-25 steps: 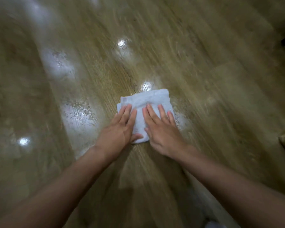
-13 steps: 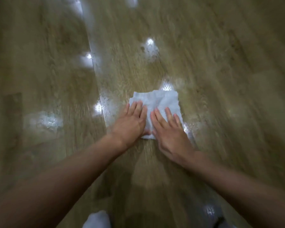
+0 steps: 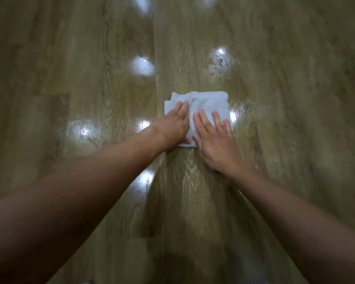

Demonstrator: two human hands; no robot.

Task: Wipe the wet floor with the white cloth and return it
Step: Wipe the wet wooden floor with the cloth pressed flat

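Both grips: flat on the white cloth, fingers straight and pressing down, nothing curled round it
Left grip: sits on the cloth's near left part, fingertips pointing at its far left corner
Right grip: just beside the left one, fingers spread over the near right part, little finger at the right edge
Cloth spot: folded, roughly square, lying on the wooden floor; its far edge and far right corner are uncovered
Room: open planks on every side, with a plank seam just beside the cloth's left edge
Wet bits: droplet patch beyond the cloth, shiny spot right at its right edge
Hard to see: the cloth's near edge is mostly under the palms, the whole shot is motion-blurred, and I can't tell if the other bright spots are water or just glare
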